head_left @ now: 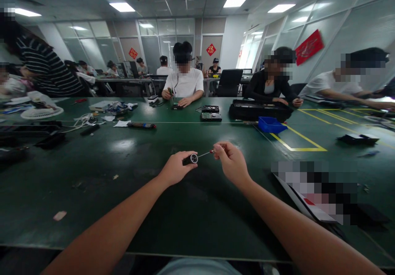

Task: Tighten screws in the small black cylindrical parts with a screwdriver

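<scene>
My left hand (pixel 176 168) is closed around a short black cylinder (pixel 187 160) whose round end, with a pale ring, faces right. Between finger and thumb of my right hand (pixel 231 159) is the red handle of a thin screwdriver (pixel 205 154). Its metal shaft slants down to the left, and the tip is at or close to the ringed end of the cylinder; I cannot tell if it touches. Both hands are held above the green table (pixel 148 221). What exactly the cylinder is does not show.
Across the table a person in white (pixel 184 81) works on a small dark part. Opened dark devices (pixel 211 116), a long black housing (pixel 261 110) and a blue bin (pixel 271 124) lie beyond my hands. Left are a white fan (pixel 42 112) and cables (pixel 82 120); right, a partly blurred stack (pixel 296 194).
</scene>
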{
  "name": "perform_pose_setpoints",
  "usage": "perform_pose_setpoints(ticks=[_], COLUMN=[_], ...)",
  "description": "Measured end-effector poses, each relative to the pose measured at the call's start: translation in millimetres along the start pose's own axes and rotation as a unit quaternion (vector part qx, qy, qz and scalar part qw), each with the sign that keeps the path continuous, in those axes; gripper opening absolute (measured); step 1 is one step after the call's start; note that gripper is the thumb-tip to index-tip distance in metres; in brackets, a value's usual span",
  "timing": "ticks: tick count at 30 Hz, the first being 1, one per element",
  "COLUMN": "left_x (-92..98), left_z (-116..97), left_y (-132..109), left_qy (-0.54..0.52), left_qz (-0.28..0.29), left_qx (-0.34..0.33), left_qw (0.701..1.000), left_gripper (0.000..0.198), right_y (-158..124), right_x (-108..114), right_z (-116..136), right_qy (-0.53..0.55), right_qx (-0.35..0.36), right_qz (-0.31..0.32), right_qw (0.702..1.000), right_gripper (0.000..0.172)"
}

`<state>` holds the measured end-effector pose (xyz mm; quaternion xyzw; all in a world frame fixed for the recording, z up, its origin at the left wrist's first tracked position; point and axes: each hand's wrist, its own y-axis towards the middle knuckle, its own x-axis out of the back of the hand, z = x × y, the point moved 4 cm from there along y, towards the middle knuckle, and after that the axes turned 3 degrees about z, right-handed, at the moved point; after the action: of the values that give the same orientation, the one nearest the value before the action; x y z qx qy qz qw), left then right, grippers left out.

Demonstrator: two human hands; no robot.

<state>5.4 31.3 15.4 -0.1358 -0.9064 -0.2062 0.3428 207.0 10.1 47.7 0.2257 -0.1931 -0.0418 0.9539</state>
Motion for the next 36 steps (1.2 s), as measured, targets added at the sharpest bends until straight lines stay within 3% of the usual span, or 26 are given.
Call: perform_pose_setpoints(ticks=[12, 17, 24, 31, 36], left_x=[0.3, -0.1, -0.7, 0.2, 1.1], left_z=[2.1, 3.0, 7.2, 5.6, 3.9], left_y=[-0.8, -1.5, -0.1, 0.1, 0.3], left_qy=[0.011, 0.016, 0.037, 0.037, 0.040], left_qz=[0.008, 0.014, 0.011, 0.009, 0.011], left_qx=[-0.007, -0.012, -0.015, -0.014, -0.007], left_qw=[1.000, 1.000, 0.999, 0.999, 0.999], left_gripper=[0.041, 0.041, 0.040, 0.041, 0.040], right_y=[1.6, -0.7, -2.6, -2.6, -3.5], right_x=[1.4, 5.3, 0.2, -1.3, -4.0], right_z=[-0.8, 3.2, 7.6, 1.6, -1.3], right_qy=[0.016, -0.054, -0.059, -0.071, -0.067], right_qx=[-0.003, -0.012, 0.028, 0.000, 0.000], right_qz=[0.014, -0.006, 0.050, 0.067, 0.056], right_qw=[1.000, 0.998, 0.997, 0.995, 0.996], right_gripper=[0.029, 0.034, 0.017, 0.033, 0.024])
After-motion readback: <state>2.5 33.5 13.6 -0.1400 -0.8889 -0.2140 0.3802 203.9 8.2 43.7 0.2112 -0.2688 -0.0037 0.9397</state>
